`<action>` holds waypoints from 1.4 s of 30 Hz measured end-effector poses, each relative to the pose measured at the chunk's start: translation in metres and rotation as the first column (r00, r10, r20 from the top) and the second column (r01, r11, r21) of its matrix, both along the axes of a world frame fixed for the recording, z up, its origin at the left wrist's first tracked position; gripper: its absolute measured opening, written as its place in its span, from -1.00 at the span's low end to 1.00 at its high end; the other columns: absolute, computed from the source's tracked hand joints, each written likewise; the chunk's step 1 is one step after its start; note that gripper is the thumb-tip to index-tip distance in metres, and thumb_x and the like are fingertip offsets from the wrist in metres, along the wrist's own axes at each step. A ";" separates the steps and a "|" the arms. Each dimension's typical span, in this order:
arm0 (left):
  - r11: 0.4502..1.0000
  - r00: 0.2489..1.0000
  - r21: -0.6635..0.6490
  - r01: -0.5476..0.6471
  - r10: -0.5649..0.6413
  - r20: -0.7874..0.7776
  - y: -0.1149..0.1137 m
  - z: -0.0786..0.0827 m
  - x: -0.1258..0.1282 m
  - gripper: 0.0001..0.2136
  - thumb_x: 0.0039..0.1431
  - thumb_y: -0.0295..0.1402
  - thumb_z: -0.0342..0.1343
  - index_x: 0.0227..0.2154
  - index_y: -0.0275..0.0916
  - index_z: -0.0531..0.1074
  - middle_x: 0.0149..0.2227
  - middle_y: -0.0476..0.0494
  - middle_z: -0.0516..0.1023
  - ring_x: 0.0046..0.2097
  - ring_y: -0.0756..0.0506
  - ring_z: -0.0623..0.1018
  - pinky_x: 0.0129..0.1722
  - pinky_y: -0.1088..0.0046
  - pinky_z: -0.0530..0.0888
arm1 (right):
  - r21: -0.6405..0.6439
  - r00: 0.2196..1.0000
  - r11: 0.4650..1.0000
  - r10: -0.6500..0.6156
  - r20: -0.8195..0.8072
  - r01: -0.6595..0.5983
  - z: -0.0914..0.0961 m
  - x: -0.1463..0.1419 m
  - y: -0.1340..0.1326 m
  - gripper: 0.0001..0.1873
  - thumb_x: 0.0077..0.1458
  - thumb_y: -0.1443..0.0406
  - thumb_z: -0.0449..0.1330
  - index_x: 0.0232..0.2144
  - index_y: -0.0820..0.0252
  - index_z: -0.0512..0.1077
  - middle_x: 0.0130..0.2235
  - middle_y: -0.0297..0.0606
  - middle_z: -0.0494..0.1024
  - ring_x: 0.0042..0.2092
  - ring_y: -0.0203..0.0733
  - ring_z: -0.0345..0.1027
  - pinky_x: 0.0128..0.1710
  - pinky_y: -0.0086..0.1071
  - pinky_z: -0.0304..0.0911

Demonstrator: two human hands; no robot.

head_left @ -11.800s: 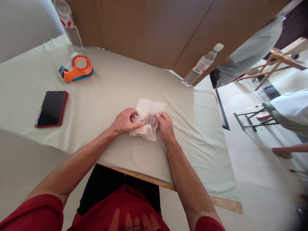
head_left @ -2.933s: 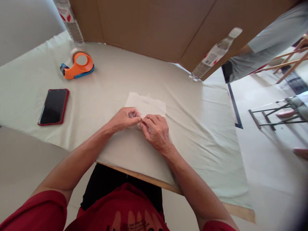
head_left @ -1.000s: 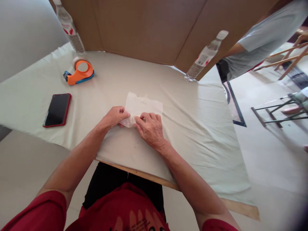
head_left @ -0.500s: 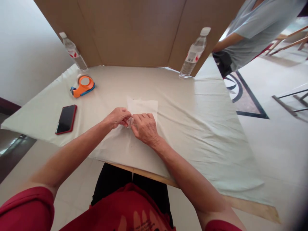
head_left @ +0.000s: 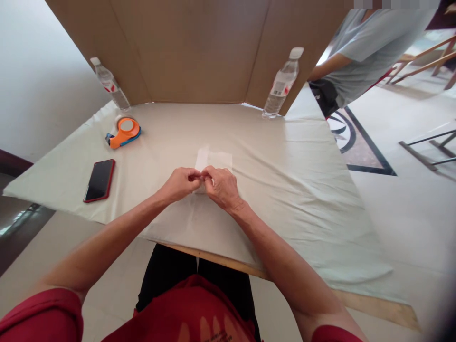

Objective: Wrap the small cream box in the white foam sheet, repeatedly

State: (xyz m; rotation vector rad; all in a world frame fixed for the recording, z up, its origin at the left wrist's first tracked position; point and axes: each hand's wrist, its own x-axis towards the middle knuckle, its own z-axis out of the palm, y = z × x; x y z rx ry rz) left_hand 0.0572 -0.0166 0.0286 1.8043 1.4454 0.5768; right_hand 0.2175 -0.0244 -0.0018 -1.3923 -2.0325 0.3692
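Observation:
A thin white sheet of paper (head_left: 215,158) lies in the middle of the cloth-covered table (head_left: 302,180). Its near edge is lifted and bunched between my two hands. My left hand (head_left: 178,183) is closed in a pinch on that edge. Fingertip to fingertip with it, my right hand (head_left: 223,186) is closed on the same bunched paper. Whatever the paper wraps is hidden by my fingers.
A red-cased phone (head_left: 99,180) lies at the left. An orange tape dispenser (head_left: 124,132) sits behind it. Two water bottles (head_left: 109,89) (head_left: 281,89) stand against a cardboard screen (head_left: 199,47). A person in a grey shirt (head_left: 359,52) sits beyond the right corner.
My view has tilted up, so more of the cardboard screen and both bottles show. My hands have drawn together over the sheet's near edge, covering more of the paper.

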 end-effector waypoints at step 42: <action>0.916 0.960 0.341 0.213 -0.131 -0.249 -0.002 -0.033 0.001 -0.77 0.19 -0.44 0.07 -0.16 -0.24 0.59 -0.15 -0.21 0.47 -0.29 -0.07 0.48 -0.29 0.39 0.44 | -0.424 0.870 0.899 -0.293 -0.396 0.110 0.002 -0.003 -0.006 -0.16 0.07 0.17 0.16 0.35 0.33 0.08 -0.36 -0.28 0.52 -0.42 -0.21 0.36 -0.46 -0.35 0.34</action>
